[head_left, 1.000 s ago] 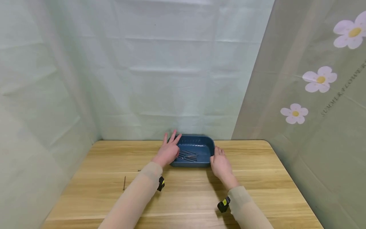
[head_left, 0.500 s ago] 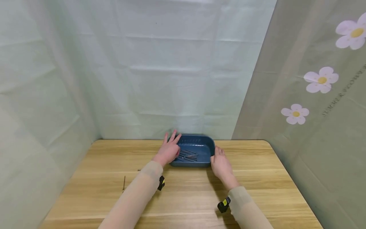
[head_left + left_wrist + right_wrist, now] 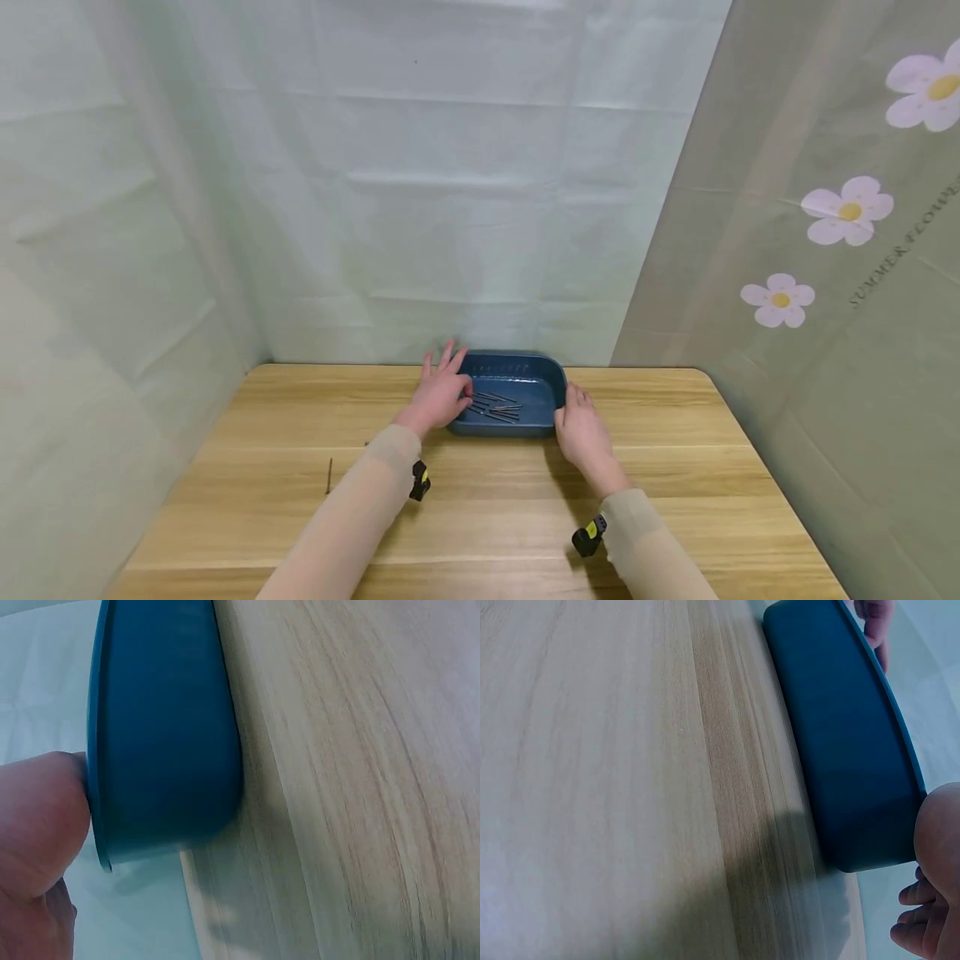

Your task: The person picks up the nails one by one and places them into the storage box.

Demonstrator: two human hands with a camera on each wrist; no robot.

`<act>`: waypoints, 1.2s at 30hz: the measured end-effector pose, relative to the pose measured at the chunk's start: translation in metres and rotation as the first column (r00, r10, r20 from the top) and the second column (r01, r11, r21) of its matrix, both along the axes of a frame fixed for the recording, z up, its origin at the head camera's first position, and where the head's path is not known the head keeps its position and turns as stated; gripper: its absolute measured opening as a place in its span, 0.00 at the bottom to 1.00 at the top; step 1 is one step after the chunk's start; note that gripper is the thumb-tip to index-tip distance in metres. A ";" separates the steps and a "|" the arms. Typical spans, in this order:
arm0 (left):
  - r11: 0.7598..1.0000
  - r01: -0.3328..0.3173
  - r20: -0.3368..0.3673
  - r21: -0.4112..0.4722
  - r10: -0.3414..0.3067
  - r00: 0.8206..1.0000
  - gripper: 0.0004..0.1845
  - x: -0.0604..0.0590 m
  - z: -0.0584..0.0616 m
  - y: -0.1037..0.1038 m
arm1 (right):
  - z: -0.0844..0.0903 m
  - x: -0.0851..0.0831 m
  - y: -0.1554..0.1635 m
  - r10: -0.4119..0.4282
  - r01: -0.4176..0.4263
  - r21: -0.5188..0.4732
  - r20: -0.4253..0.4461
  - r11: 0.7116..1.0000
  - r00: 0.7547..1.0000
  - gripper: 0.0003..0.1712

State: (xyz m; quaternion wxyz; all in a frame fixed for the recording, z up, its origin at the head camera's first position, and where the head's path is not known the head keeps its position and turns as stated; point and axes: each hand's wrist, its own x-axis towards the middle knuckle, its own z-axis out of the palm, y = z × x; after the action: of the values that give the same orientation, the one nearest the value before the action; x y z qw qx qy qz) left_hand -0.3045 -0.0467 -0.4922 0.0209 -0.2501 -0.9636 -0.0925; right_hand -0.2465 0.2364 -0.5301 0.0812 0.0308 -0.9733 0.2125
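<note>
A dark blue rectangular dish (image 3: pixel 542 397) stands at the back edge of the wooden table. Inside it, towards the left, lie several thin dark metal rods like nails (image 3: pixel 504 410). My left hand (image 3: pixel 437 395) is over the dish's left end, thumb and index finger curled near each other just inside the rim, the other fingers spread upward. What is between those two fingertips cannot be told. My right hand (image 3: pixel 581 429) grips the dish's right end, thumb at the rim and fingers along the outer side. The right wrist view shows that thumb (image 3: pixel 939 829) overlapping the rim.
On the table's left part lies a single thin rod (image 3: pixel 328 476), with the tip of another thin dark piece (image 3: pixel 366 444) close to my left sleeve. A pale cloth (image 3: pixel 442 208) hangs right behind the table (image 3: pixel 487 517), and more cloth encloses both sides.
My left hand has shifted slightly left, uncovering more of the dish's left end. The right hand and the dish stay in place; the view has turned a little.
</note>
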 end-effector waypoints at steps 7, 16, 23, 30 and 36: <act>0.992 -0.007 0.014 0.127 0.005 1.000 0.07 0.002 0.001 -0.010 | -0.002 -0.001 -0.001 0.004 -0.004 -0.004 -0.001 1.000 1.000 0.34; 0.969 -0.037 0.067 0.244 0.021 0.998 0.04 0.006 0.001 -0.023 | -0.002 0.000 0.000 0.001 -0.001 -0.015 0.004 1.000 1.000 0.35; 0.955 -0.035 0.079 0.295 0.012 0.997 0.04 0.011 0.003 -0.030 | -0.003 -0.001 0.001 0.004 -0.004 -0.005 0.006 1.000 1.000 0.35; 0.950 -0.012 0.041 0.312 0.000 0.999 0.04 0.017 0.003 -0.038 | -0.004 -0.003 0.001 0.000 0.000 -0.009 0.010 1.000 1.000 0.35; 0.943 -0.003 0.015 0.333 -0.002 1.000 0.04 0.025 0.002 -0.046 | -0.002 -0.002 0.001 0.000 0.001 -0.022 0.028 1.000 1.000 0.36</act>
State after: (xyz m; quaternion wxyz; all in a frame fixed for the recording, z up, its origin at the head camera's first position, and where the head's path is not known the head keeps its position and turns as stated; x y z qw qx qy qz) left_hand -0.2798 -0.0924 -0.4903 0.0557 -0.2422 -0.9342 -0.2559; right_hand -0.2483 0.2370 -0.5317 0.0681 0.0267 -0.9719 0.2236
